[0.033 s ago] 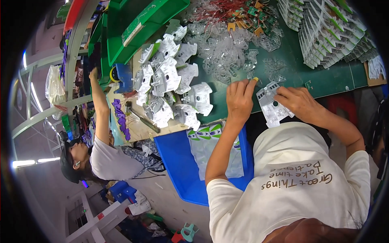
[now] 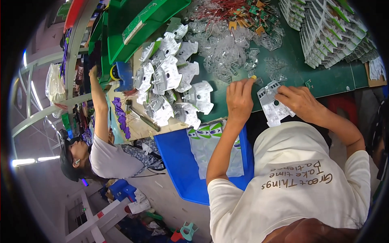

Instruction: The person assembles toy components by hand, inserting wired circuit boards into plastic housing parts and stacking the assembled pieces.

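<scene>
fingers of the right hand [image 2: 300, 102] are closed on the edge of a white plastic part [image 2: 270, 108]. the part is in front of the belly, by the near edge of the green table [image 2: 336, 84]. it has a round hole in the middle and a row of small dark squares at the end that points to the table. the left hand [image 2: 240, 100] is just beside it, with bent fingers. a small yellow bit [image 2: 254, 77] shows at the fingertips, but i cannot tell if they pinch it.

past the hands is a big heap of clear plastic pieces [image 2: 223, 52]. red wires [image 2: 212, 14] and little orange and green boards [image 2: 259, 30] lie at the back of it. on the right, white parts with green edges sit in a tall stack [image 2: 330, 36]. on the left is a pile of white shells [image 2: 166, 77]. a tool [image 2: 150, 124] and purple strips [image 2: 120, 117] lie near the pile. lower down is a blue bin [image 2: 178, 174] with a see-through bag [image 2: 212, 158]. far to the left, another person [image 2: 115, 160] in a dark cap stretches out an arm.
</scene>
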Tool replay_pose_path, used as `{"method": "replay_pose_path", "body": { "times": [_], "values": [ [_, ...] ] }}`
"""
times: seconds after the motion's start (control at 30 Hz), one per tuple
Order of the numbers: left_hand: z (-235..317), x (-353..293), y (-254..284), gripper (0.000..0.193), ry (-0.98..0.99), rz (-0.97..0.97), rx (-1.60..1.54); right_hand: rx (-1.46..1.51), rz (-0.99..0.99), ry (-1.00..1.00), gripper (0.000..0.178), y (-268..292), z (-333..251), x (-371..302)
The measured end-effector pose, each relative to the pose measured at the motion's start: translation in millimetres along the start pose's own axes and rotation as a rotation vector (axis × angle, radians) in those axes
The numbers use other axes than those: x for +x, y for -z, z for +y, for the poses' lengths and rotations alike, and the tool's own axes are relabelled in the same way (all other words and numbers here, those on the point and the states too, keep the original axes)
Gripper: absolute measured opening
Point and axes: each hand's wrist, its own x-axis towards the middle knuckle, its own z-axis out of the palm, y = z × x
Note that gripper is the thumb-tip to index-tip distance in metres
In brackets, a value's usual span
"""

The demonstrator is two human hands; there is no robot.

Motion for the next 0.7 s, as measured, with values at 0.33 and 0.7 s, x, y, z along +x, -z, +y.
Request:
{"method": "replay_pose_path", "body": {
  "times": [0.33,0.7],
  "values": [
    [22,27,-8,0.05,0.302,0.094,-0.037,-0.015,-0.033,-0.026,0.027,3,-3,-3],
    [27,-35,33,0.031,0.042,-0.052,0.117,0.009,-0.041,-0.015,0.027,1,7,-5]
  ]
}}
